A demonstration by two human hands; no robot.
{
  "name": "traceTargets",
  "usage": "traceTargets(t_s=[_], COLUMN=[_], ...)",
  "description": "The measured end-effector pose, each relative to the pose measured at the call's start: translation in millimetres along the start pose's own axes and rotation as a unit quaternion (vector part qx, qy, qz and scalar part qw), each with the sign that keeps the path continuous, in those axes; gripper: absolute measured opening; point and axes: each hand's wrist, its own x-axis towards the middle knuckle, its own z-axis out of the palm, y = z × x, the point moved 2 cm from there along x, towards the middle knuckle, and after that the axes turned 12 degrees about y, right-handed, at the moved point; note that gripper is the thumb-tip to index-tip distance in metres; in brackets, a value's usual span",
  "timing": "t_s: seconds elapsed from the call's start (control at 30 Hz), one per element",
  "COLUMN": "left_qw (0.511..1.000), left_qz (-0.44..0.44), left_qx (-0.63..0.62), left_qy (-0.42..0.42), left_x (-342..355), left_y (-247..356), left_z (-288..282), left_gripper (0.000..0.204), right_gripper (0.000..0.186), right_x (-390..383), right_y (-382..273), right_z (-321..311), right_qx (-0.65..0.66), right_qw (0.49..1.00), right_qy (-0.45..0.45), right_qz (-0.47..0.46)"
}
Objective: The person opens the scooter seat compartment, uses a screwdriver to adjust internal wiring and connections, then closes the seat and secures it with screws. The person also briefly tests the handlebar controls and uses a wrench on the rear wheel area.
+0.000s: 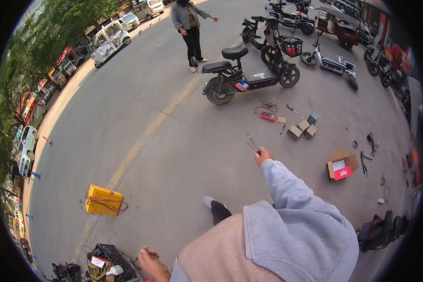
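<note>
Stretched out ahead, my right hand (264, 157) is closed round a slender, forked metal tool (252, 142); its exact kind is too small to make out. My left hand (151, 261) hangs low with loosely bent fingers and nothing visible in it. Beside it stands a black crate (122, 256) holding a yellow coiled cable and a white bottle. Beyond my right hand lie several block-shaped batteries (294, 132), a red multimeter (268, 116) with leads, and a screwdriver (292, 109). A black electric scooter (261, 81) stands upright behind them.
A yellow metal box (103, 200) wrapped with cables sits on the left. An opened red carton (341, 168) and pliers (364, 162) lie at right. A person (191, 33) stands beside the scooter, pointing right. More scooters and a white scooter (332, 65) lie farther back.
</note>
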Motion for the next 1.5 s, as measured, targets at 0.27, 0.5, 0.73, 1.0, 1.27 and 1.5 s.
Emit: traceTargets(t_s=[0.27, 0.5, 0.73, 1.0, 1.27, 1.5], left_qw=[0.998, 0.978, 0.966, 0.979, 0.981, 0.961], left_qz=[0.025, 0.068, 0.086, 0.077, 0.025, 0.045], left_qx=[-0.018, 0.008, 0.171, 0.132, 0.082, 0.073], left_qy=[-0.059, -0.197, -0.173, -0.135, -0.173, -0.265], left_x=[225, 368, 513, 647, 813, 900], left_y=[48, 77, 86, 101, 92, 110], left_z=[233, 444, 595, 751, 974, 1193], left_gripper=[0.029, 0.029, 0.039, 0.034, 0.035, 0.030], right_gripper=[0.030, 0.038, 0.039, 0.046, 0.063, 0.064], right_x=[65, 42, 177, 487, 615, 683], right_y=[-29, 53, -75, -463, -638, -664], right_z=[110, 164, 295, 460, 563, 579], right_qx=[-0.171, -0.249, -0.244, -0.180, 0.086, 0.328], right_qw=[0.960, 0.837, 0.828, 0.956, 0.946, 0.866], right_qy=[-0.012, -0.055, -0.091, -0.132, -0.105, 0.066], right_qz=[0.220, 0.484, 0.496, 0.190, 0.295, 0.372])
